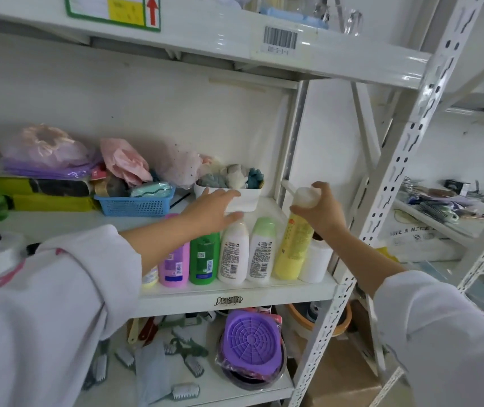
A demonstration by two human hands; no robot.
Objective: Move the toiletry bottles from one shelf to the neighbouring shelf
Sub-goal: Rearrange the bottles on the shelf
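Note:
A row of toiletry bottles stands at the front right of the middle shelf (234, 298): a pink one (174, 265), a green one (204, 259), a white one (234, 254), a white one with a green cap (261, 251), a yellow pump bottle (292, 248) and a white bottle (315, 262) behind it. My right hand (321, 210) grips the yellow bottle's white pump top. My left hand (214, 210) hovers with fingers spread over the green and white bottles, its fingertips near the white bottle's cap, holding nothing.
Behind the bottles sit a white tub (229, 198) of cloths, a blue basket (135, 204) and plastic bags. A white perforated upright (387, 195) separates this rack from the neighbouring shelf (428, 221) on the right, which holds brushes. Brushes and a purple strainer (251, 342) lie below.

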